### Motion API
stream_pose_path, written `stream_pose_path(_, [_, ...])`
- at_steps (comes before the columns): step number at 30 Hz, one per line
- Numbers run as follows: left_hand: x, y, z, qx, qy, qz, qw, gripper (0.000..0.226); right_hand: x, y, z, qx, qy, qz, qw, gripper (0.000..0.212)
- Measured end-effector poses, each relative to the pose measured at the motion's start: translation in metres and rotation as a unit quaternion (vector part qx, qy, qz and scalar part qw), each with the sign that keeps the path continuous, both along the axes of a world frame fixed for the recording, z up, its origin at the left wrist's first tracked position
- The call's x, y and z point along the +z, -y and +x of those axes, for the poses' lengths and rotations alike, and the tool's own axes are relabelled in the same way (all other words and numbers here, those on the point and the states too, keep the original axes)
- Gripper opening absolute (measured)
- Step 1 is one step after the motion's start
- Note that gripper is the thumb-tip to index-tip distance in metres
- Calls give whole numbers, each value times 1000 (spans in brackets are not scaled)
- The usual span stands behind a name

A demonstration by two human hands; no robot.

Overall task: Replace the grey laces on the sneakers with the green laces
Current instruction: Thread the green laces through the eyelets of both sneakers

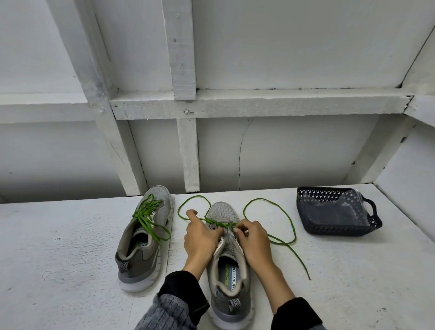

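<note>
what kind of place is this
Probably a plain workshop or utility room, not a living space: a rough white-painted bench top, a bare white wall with exposed framing battens, and a dark plastic basket for bits. The hands are lacing sneakers there.

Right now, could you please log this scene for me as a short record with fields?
surface: white table
left sneaker: fully laced in green, untouched
right sneaker: green lace only through the eyelets nearest the toe, long ends loose on the table
left hand: on the right sneaker's eyelets, index finger out over the lace
right hand: pinching the lace at the eyelets
basket: dark, far right, clear plastic inside
grey laces: not seen
</note>
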State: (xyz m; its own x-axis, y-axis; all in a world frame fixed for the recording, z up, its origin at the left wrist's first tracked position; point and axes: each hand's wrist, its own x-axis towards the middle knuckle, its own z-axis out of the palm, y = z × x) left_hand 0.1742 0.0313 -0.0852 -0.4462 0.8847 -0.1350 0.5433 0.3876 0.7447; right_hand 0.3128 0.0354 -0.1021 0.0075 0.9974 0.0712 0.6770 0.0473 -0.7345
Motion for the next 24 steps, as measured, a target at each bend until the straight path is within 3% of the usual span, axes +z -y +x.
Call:
stream_pose_path(7, [7,-13,-4,25,-1,-20,999,67,-7,-16,-8,-24,-38,13,999,7])
stream_pose_path(10, [4,-11,-5,34,-1,-28,999,68,2,-11,-7,-67,-143,3,987,16])
stream_pose_path(12, [1,-11,-5,37,5,-27,999,74,26,-8,-6,-100,-310,3,945,21])
stream_pose_path(15, [-1,-12,-5,46,11,-27,999,87,81,-5,6,-72,-560,26,825,23])
stream_pose_path(17, [-2,-12,-5,50,17,-28,998,95,113,-1,17,-22,-664,52,746,22])
stream_pose_path(18, [-3,-12,-5,51,21,-30,998,98,122,0,22,-11,-685,64,725,22])
stream_pose_path(19, [-4,-12,-5,53,27,-31,998,101,127,2,25,-10,-682,71,728,22])
stream_pose_path(20, [-4,-12,-5,57,34,-36,997,104,126,2,27,-23,-652,68,755,22])
stream_pose_path(22, [-3,-12,-5,66,43,-51,996,106,108,2,28,-62,-515,37,854,22])
stream_pose_path(24, [-4,-13,-7,60,42,-63,995,94,78,1,29,-85,-344,-20,935,18])
